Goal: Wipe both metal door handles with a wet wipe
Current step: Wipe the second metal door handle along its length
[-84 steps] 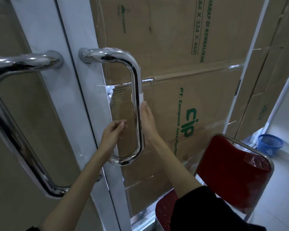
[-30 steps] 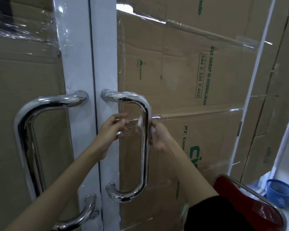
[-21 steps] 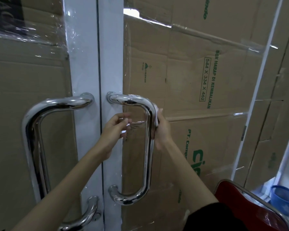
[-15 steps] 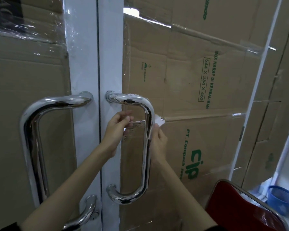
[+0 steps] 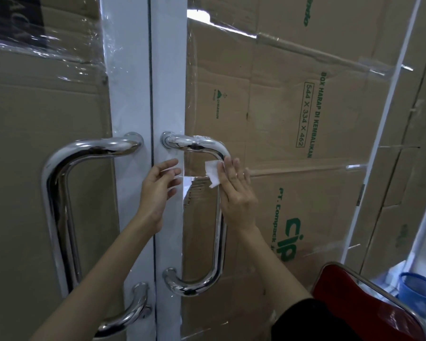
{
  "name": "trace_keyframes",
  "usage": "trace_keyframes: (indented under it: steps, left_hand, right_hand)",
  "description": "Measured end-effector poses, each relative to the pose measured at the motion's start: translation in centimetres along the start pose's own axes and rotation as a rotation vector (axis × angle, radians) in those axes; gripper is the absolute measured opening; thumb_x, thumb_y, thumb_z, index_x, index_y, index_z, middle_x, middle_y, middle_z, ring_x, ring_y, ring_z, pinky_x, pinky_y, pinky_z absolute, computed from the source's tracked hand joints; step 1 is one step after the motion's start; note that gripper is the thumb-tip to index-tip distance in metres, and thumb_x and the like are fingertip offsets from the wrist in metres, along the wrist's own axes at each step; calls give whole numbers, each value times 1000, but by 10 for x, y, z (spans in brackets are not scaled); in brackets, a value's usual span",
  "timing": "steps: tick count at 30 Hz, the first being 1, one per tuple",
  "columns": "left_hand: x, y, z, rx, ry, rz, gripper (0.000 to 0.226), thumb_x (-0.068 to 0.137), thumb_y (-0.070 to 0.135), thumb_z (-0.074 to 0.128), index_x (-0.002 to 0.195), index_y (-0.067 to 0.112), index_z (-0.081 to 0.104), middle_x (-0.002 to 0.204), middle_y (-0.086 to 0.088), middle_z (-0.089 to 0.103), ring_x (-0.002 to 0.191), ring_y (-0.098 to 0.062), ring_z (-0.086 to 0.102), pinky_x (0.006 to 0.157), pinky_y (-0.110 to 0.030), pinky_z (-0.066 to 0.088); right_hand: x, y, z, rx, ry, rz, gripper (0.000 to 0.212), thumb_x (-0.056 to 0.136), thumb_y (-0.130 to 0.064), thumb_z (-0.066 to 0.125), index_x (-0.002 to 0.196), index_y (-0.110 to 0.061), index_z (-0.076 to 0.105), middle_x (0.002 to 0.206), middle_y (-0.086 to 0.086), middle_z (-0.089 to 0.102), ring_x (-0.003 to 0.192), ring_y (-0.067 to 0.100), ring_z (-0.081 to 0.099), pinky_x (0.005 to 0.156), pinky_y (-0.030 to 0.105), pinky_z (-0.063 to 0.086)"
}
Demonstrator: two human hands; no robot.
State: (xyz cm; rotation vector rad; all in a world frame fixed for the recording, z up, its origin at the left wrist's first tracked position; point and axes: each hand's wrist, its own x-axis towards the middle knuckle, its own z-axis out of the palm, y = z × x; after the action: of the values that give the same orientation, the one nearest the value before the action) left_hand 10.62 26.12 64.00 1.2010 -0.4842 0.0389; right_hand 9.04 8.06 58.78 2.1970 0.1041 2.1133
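Head view, from left to right: the left door handle (image 5: 59, 205), a shiny chrome loop, stands untouched on the left door, with brown cardboard under clear plastic film behind it. Beside the white door frame (image 5: 130, 94), the left hand (image 5: 158, 185) hovers with relaxed, slightly bent fingers, grasping nothing, its fingertips near the frame's edge and the glass. Next comes the right door handle (image 5: 215, 242), fixed at top and bottom to the right door. The white wet wipe (image 5: 213, 172) sits at the handle's upper bend, pressed against the bar by the right hand (image 5: 236, 188), whose fingers lie nearly straight over it. Further right, cardboard (image 5: 305, 119) with green print fills the glass. A red chair (image 5: 362, 306) and a blue basket (image 5: 421, 294) stand in the lower right corner.
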Motion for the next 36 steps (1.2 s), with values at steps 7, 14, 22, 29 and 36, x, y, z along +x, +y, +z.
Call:
trace_keyframes:
  steps: [7, 14, 22, 29, 36]
  left_hand:
    - [-13, 0, -4, 140, -69, 54, 24, 96, 12, 48, 104, 30, 63, 101, 4, 63, 93, -11, 57, 77, -22, 44]
    - [-31, 6, 4, 20, -331, -180, 32, 93, 39, 49, 108, 18, 66, 104, 0, 71, 99, -15, 67, 89, -30, 52]
    - [-15, 14, 10, -113, -125, -97, 10, 94, 18, 54, 96, 9, 59, 91, -4, 70, 82, -13, 67, 82, -24, 54]
    - [-2, 61, 0, 436, 275, 684, 9, 95, 21, 55, 91, 13, 52, 83, 10, 61, 76, 0, 62, 66, -10, 48]
    - [36, 65, 19, 814, 152, 645, 14, 95, 24, 54, 85, 14, 50, 72, 6, 60, 67, -5, 59, 59, -23, 43]
  right_hand:
    - [-7, 3, -9, -114, -65, -66, 46, 85, -6, 65, 130, -14, 57, 144, 5, 42, 143, 27, 21, 114, 56, 20]
    - [10, -41, -34, 192, -73, 205, 33, 88, -15, 48, 112, -18, 71, 117, 9, 52, 112, 25, 40, 93, 35, 37]
    - [44, -56, -40, 452, -320, 301, 38, 89, -35, 42, 119, -33, 65, 93, -12, 59, 95, 1, 46, 83, 25, 23]
    - [67, -43, -50, 782, -282, 485, 27, 88, -48, 46, 111, -48, 60, 96, -18, 62, 101, 6, 55, 93, 52, 41]
    - [81, -31, -56, 896, -231, 616, 19, 94, -30, 53, 102, -33, 70, 93, -3, 64, 98, 16, 59, 89, 37, 48]
